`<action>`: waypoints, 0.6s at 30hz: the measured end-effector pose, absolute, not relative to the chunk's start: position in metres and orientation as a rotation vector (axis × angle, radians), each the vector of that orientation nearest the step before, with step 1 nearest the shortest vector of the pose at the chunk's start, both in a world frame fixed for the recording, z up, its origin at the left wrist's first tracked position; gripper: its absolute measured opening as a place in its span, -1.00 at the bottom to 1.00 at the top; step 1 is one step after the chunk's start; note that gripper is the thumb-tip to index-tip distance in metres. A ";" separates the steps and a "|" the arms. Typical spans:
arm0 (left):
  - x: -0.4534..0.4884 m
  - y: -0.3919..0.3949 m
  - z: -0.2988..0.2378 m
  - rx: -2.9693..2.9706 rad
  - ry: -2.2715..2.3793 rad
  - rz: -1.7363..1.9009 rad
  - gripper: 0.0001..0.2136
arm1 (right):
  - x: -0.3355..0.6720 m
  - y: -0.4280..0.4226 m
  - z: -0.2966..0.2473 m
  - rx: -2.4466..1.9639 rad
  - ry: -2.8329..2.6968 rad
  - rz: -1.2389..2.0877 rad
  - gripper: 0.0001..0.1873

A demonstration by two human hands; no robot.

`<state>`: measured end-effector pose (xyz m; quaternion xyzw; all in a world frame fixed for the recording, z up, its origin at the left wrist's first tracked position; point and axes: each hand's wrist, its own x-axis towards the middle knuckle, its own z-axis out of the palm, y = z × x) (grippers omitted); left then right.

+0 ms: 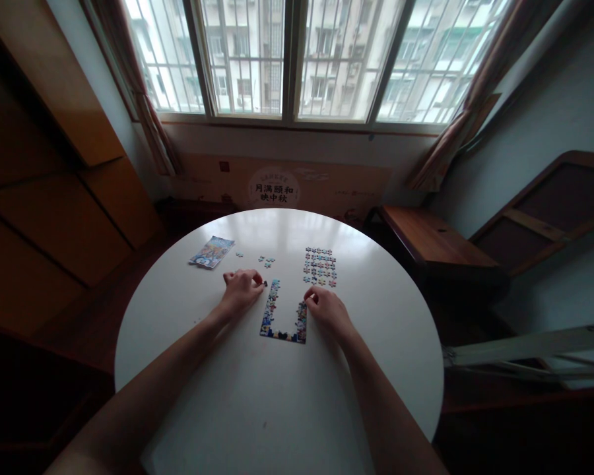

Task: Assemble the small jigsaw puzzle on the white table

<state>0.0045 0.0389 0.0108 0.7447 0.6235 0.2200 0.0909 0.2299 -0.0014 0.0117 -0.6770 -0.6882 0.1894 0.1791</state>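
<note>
A partly joined jigsaw puzzle (266, 318) lies on the white round table (218, 409), its edge pieces forming a U open at the far side. My left hand (242, 289) is left of the U, thumb and forefinger pinching a small dark puzzle piece (264, 284). At the upper end of the U's right side, my right hand (327, 307) has its fingertips closed together; what they hold, if anything, is hidden. Beyond that hand, loose puzzle pieces (320, 265) lie in neat rows. Several more loose pieces (266, 261) sit beyond the left hand.
A colourful printed sheet (212, 252) lies at the table's far left. To the right stand a wooden bench (426, 234) and a framed panel leaning against the wall (549, 211). A barred window (327, 63) fills the far wall, and wooden cabinets (54, 198) stand on the left.
</note>
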 end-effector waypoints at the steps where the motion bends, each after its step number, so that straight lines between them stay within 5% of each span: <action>1: 0.005 0.039 0.011 2.214 1.841 0.668 -0.88 | 0.230 -0.001 0.011 -1.911 -1.946 0.537 -0.83; 11: 0.010 0.039 0.008 2.298 1.369 1.109 -0.92 | 0.230 0.003 0.009 -1.530 -1.792 0.538 -0.84; 18: 0.026 0.027 -0.002 2.383 0.908 1.022 -0.91 | 0.223 0.000 0.007 -1.018 -1.901 0.623 -0.88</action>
